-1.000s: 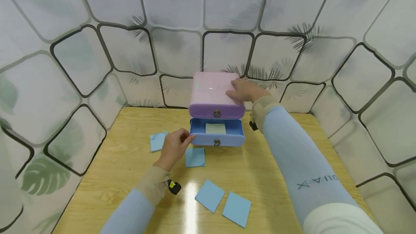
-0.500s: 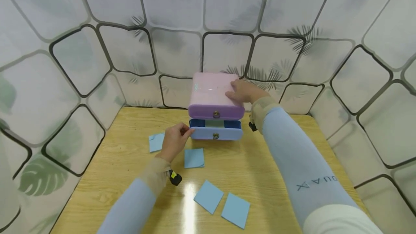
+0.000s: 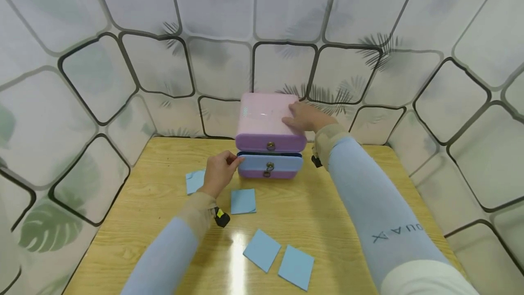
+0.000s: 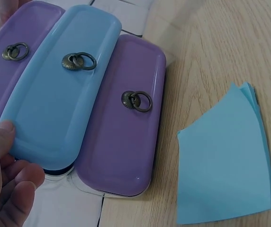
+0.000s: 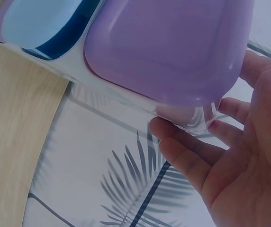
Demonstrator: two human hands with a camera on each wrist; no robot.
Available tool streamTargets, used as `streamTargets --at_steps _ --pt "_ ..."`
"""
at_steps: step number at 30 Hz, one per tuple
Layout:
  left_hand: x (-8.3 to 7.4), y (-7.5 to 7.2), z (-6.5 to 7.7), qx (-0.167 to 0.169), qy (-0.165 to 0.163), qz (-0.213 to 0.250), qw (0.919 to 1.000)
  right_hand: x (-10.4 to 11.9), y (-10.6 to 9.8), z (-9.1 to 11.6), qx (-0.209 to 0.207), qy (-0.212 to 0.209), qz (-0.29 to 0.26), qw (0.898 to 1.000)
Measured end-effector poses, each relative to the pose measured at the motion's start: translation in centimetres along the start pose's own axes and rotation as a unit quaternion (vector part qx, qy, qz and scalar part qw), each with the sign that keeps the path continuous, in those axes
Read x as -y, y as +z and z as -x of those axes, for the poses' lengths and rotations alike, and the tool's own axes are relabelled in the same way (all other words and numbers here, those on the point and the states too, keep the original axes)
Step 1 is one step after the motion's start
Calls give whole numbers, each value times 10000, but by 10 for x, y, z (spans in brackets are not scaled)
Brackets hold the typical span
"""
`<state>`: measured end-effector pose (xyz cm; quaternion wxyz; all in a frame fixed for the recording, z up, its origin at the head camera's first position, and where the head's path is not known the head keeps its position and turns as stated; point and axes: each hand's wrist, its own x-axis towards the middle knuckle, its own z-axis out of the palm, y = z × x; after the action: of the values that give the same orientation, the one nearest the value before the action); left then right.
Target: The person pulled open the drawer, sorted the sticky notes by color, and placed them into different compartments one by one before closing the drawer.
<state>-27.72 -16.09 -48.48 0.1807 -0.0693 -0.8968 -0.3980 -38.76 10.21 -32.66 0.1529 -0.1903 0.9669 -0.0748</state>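
A small drawer cabinet (image 3: 266,113) with a pink top stands at the back of the table. Its blue middle drawer (image 3: 255,163) sticks out slightly, between an upper purple drawer (image 3: 251,142) and a lower purple drawer (image 4: 119,142). My left hand (image 3: 219,174) pinches the blue drawer's left end; the thumb lies on the front edge and the other fingers curl beside it in the left wrist view. Over the cabinet's top right side rests my right hand (image 3: 306,116), its fingers loosely spread in the right wrist view. The blue drawer's inside is almost hidden.
One blue sticky-note pad (image 3: 243,201) lies before the cabinet, and another blue pad (image 3: 194,181) sits partly behind my left hand. Two blue note pads (image 3: 262,250) lie nearer me. A patterned curtain (image 3: 221,67) stands right behind the table.
The blue drawer has slid back into the cabinet, hiding the pale paper inside and uncovering the lower purple drawer. My left hand has moved back with it; my right hand has stayed on top.
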Motion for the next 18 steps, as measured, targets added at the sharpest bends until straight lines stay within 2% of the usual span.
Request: streamTargets --at_steps 6,18 --pt "-5 -2 -5 152 -173 -113 9997 0 0 0 0 -94 0 10000" --pt "1 1 -14 -70 150 -494 9986 1 0 1 -28 -75 -19 10000"
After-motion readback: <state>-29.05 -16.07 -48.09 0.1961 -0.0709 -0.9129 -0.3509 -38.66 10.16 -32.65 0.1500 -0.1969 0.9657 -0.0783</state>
